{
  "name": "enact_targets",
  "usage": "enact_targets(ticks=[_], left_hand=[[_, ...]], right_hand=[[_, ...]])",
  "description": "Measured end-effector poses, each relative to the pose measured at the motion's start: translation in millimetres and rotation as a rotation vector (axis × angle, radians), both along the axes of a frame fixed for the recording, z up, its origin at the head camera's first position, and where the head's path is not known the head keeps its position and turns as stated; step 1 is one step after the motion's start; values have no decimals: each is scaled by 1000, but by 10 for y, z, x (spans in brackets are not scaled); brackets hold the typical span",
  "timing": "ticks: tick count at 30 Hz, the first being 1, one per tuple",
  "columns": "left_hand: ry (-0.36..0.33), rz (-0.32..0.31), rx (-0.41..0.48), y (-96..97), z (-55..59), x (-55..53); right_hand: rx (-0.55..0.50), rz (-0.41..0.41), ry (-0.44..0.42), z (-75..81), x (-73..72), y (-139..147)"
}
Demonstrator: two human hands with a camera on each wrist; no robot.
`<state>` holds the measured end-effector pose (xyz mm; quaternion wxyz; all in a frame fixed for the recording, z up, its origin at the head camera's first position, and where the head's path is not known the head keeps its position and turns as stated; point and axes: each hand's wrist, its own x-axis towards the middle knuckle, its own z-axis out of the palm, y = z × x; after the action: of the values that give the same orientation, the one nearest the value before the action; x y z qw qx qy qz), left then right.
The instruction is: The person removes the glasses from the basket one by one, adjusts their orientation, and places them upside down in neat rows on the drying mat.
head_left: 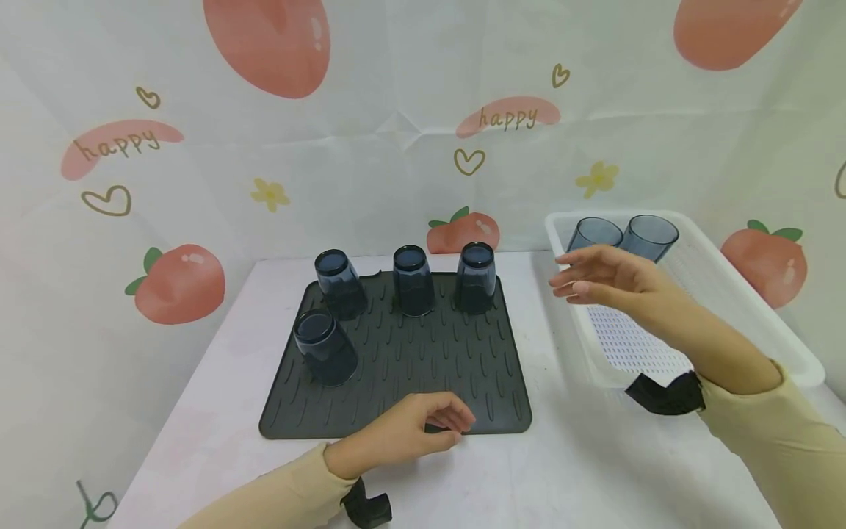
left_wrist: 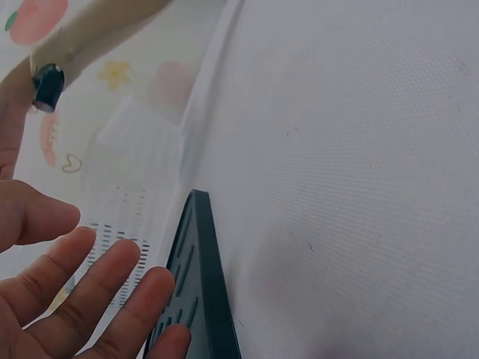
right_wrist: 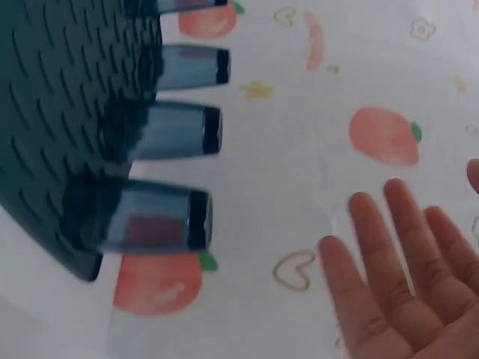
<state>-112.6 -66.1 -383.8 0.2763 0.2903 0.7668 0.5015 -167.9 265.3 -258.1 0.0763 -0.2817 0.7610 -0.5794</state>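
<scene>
Four glasses (head_left: 413,286) stand on the left on a dark rubbery mat (head_left: 423,367), and two more glasses (head_left: 595,232) sit at the far end of a white basket (head_left: 634,345) on the right. All are smooth, see-through, bluish-grey tumblers; those on the mat taper upward to a thick, dark base. The mat is a flat rectangle with rounded corners and rows of short raised ridges. The basket looks like plastic: oblong, with a broad smooth rim and a floor pierced by small slots.

Both hands are empty. The right hand (head_left: 611,278) is beside the basket glasses, its fingers slightly bent and spread, thumb apart; it crosses the basket's left rim and hides the lower part of those glasses. The left hand (head_left: 423,427) hovers at the mat's near edge, palm turned right, fingers gently curved and the thumb apart. Beige sleeves (head_left: 773,437) and black straps (head_left: 667,395) cover the wrists.

Beneath is a white table (head_left: 218,397); behind hangs a creased white sheet (head_left: 370,169) printed with red fruit, hearts, yellow flowers and "happy".

Three of the mat's glasses form a row along its far edge, with the fourth nearer, at the left. These four are mouth down, long axes vertical. The basket pair has mouths up, side by side; whether they lean, I cannot tell.
</scene>
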Motion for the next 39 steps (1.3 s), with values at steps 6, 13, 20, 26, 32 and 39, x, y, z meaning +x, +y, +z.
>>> enact_targets(ticks=[6,13,20,26,32,39], left_hand=[[-6,-2,0,1,6,6],[-4,-3,-1,18,33,9],[-17,-8,3,31,53,11],[-22,-11,0,30,60,9],[-19,-21,-1,35,96,20],[-22,-17,-6,31,123,27]], right_hand=[[-248,-58,28,34,-287,174],[-512,-127,87,-97,-603,338],[-536,-274,119,-217,-859,582],[-618,-412,89,-290,-1005,793],[-538,-650,61,-333,-1112,960],[-220,-845,-23,-438,-1169,1139]])
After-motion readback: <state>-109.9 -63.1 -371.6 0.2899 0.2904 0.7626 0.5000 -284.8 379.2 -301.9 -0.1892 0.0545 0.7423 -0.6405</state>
